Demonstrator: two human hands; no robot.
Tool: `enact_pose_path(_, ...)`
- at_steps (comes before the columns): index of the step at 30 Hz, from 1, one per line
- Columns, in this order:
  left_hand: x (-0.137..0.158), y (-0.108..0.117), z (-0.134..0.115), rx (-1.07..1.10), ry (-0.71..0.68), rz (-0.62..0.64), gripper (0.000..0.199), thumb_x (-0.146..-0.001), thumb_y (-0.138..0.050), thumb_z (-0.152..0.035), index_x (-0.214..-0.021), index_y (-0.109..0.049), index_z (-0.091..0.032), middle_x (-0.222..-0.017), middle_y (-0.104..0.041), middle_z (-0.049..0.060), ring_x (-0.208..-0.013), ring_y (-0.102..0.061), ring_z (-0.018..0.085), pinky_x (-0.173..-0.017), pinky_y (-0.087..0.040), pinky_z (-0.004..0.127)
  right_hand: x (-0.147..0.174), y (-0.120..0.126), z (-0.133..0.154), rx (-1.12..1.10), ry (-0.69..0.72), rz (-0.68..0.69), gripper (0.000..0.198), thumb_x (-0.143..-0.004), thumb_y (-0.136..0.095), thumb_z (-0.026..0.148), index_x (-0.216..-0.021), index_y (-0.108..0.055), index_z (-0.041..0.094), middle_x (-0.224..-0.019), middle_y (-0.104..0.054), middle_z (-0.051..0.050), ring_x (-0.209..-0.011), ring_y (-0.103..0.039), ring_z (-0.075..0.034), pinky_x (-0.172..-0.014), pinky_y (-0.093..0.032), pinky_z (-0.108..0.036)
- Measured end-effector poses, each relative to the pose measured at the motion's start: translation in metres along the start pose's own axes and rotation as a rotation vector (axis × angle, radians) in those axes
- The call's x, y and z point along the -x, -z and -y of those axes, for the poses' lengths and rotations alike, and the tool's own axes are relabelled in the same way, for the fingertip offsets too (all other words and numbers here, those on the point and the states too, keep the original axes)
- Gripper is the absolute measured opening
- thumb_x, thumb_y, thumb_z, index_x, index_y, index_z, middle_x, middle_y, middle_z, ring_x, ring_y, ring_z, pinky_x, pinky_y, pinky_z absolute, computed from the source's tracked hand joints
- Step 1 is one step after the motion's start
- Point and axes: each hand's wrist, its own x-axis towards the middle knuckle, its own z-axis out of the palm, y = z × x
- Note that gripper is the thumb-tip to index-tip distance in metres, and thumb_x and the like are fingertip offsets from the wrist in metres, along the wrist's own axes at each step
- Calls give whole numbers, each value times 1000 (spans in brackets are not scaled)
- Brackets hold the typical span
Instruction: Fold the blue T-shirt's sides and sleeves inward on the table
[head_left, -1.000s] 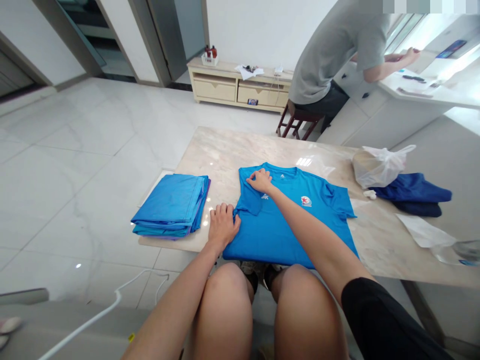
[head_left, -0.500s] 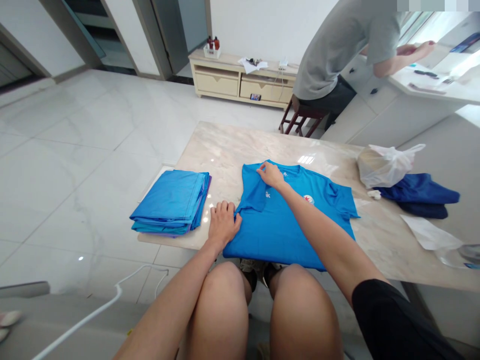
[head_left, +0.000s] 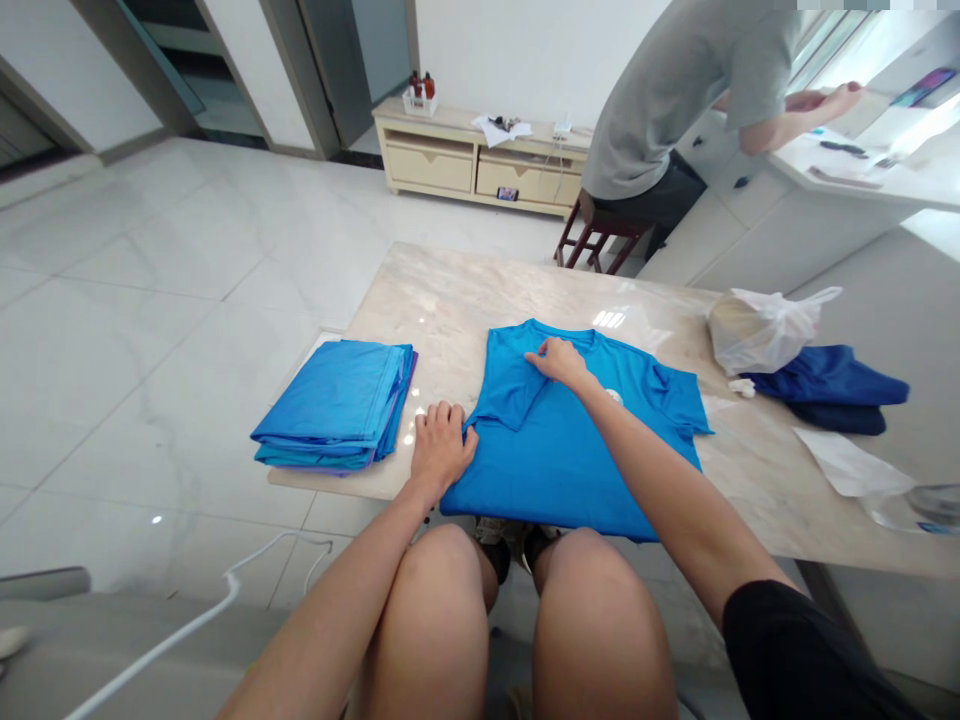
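A blue T-shirt [head_left: 555,470] lies spread on the marble-topped table [head_left: 450,290], its collar away from me and its lower end at the near edge. My left hand [head_left: 442,448] rests at the shirt's left side, fingers bent, with the edge of the cloth between thumb and fingers. Higher up, my right hand [head_left: 561,362] is closed in a pinch on the left sleeve, which is turned inward over the chest. A round white emblem shows partly beside my right forearm. To the left sits a stack of folded blue clothes [head_left: 337,395].
At the table's right are a white plastic bag [head_left: 765,330], dark blue cloth [head_left: 832,385] and white paper [head_left: 844,460]. Beyond, a person in a grey shirt [head_left: 660,100] sits on a wooden stool [head_left: 600,228] near a low cabinet [head_left: 427,165]. A white cable [head_left: 225,590] hangs at lower left.
My right hand has moved rightward and slightly toward me, drawing the left sleeve farther across the chest over the small white print. My left hand stays at the shirt's side.
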Motion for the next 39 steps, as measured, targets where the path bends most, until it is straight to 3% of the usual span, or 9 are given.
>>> enact_pose_path(4,0,-2,1,3,-4,-17,18,-106,-54,-34,-112,-65,-21,-116,-69,15,-113,-60,36,-97,-43,51,-12,-11,19,33,224,-149,32,-107,-60,39,-123,-76,16,-131,-75,-19,-129,-65,-33,-112,-50,-43)
enact_pose_path(9,0,-1,1,20,-12,-15,16,-106,-56,-34,-110,-66,-22,-114,-68,15,-112,-59,36,-96,-43,51,-37,-33,66,2,99,-79,46,-104,-67,57,-115,-82,16,-143,-68,-23,-142,-53,-42,-117,-45,-55)
enact_pose_path(15,-1,-2,3,13,-29,-4,16,-110,-52,-31,-112,-66,-23,-115,-69,14,-112,-60,35,-95,-43,50,-66,-43,86,-23,101,-5,31,-108,-63,45,-108,-82,21,-121,-81,-13,-130,-65,-35,-115,-43,-53)
enact_pose_path(21,1,-6,6,52,-63,7,16,-113,-51,-30,-113,-65,-23,-114,-71,12,-110,-62,32,-95,-43,48,-72,-47,60,-96,243,-232,30,-109,-54,31,-119,-77,16,-127,-78,-18,-123,-66,-32,-112,-47,-46)
enact_pose_path(24,1,-6,5,61,-59,-1,15,-112,-51,-29,-115,-65,-23,-115,-72,12,-112,-63,33,-95,-42,48,-67,-36,29,-114,220,-324,37,-111,-46,30,-126,-75,13,-125,-78,-19,-121,-65,-32,-109,-49,-43)
enact_pose_path(29,-1,-5,5,68,-61,-7,17,-111,-52,-31,-112,-66,-22,-115,-72,14,-112,-62,35,-95,-42,49,-25,-9,-22,127,71,-76,52,-112,-50,56,-109,-84,17,-126,-77,-21,-124,-64,-39,-104,-49,-48)
enact_pose_path(32,-2,-4,4,79,-61,-15,17,-110,-53,-33,-109,-66,-23,-114,-72,14,-113,-62,36,-94,-43,49,6,-2,-31,262,122,11,47,-110,-57,58,-108,-84,19,-139,-71,-21,-135,-58,-41,-109,-46,-51)
enact_pose_path(36,-2,-4,5,87,-57,-31,20,-111,-53,-40,-107,-65,-24,-112,-72,13,-113,-62,35,-95,-43,49,29,6,-24,320,134,27,41,-113,-53,46,-116,-81,17,-142,-68,-22,-139,-55,-40,-111,-46,-49)
enact_pose_path(39,-1,-4,6,88,-69,-43,31,-112,-51,-52,-108,-64,-24,-113,-72,12,-112,-62,34,-97,-43,49,35,9,-16,286,107,-72,40,-112,-53,41,-131,-76,15,-148,-66,-24,-140,-54,-40,-111,-48,-49)
